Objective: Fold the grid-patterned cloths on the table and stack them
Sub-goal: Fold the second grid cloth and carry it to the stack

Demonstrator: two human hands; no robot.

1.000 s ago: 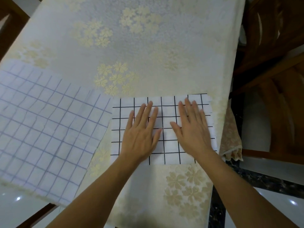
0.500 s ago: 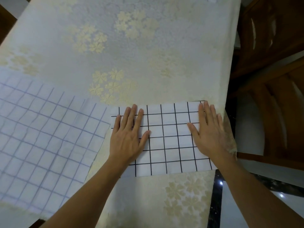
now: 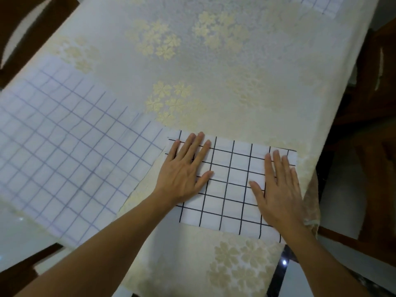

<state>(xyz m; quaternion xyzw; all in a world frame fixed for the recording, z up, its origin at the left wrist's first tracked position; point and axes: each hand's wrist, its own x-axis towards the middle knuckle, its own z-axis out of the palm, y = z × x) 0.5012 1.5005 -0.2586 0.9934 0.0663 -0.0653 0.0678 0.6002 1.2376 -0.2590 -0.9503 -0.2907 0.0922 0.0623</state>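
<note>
Black-grid cloth, folded to a rectangle, lies at the near right of the desk, its right edge just beside the desk's right edge. Left hand and right hand press flat on its two ends, fingers straight; no grip on anything. Blue-grid cloth lies spread at left, overhanging the near-left edge, one corner just beside the folded one. Bare floral cover far of both. Count: three grid cloths, with the third cloth part-seen at the far right corner; two hands.
</note>
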